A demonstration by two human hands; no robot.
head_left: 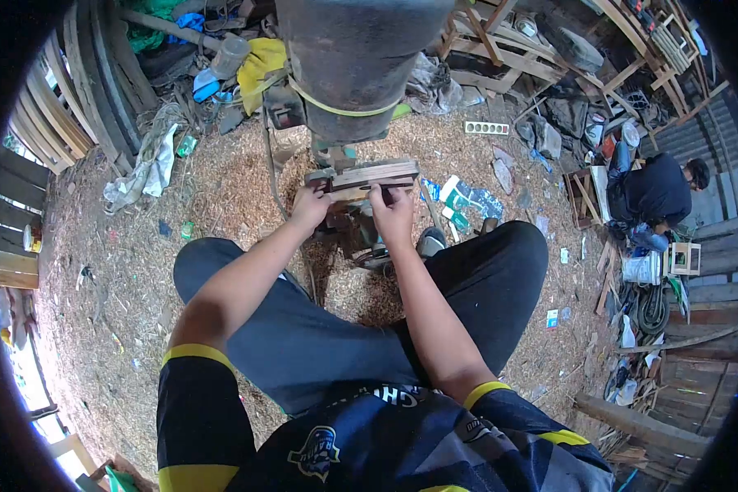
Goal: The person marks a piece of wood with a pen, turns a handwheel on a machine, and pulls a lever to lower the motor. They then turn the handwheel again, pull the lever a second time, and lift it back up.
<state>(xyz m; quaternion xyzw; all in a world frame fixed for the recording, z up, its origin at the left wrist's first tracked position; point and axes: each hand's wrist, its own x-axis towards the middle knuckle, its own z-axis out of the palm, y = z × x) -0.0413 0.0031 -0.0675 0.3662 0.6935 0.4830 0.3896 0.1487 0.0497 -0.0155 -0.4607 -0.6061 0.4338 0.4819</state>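
Note:
Both hands are at a piece of wood (375, 173) with a pale top and a dark front edge, lying across in front of me. My left hand (310, 207) is closed round its left end, where a dark block-like part shows. At the right end, my right hand (394, 216) grips the front edge, its thumb laid against the wood. Just beyond the wood stands a machine with a big dark rounded housing (348, 57) and a yellow band round it. Dark metal parts below the wood are partly hidden by my hands.
Wood shavings (221, 189) cover the ground. A white power strip (486, 128) lies at the back right. Another person (656, 193) sits bent over at the far right, near a small wooden frame (685, 258). Planks (82, 90) lean at the far left, and a yellow cloth (261, 74) lies behind.

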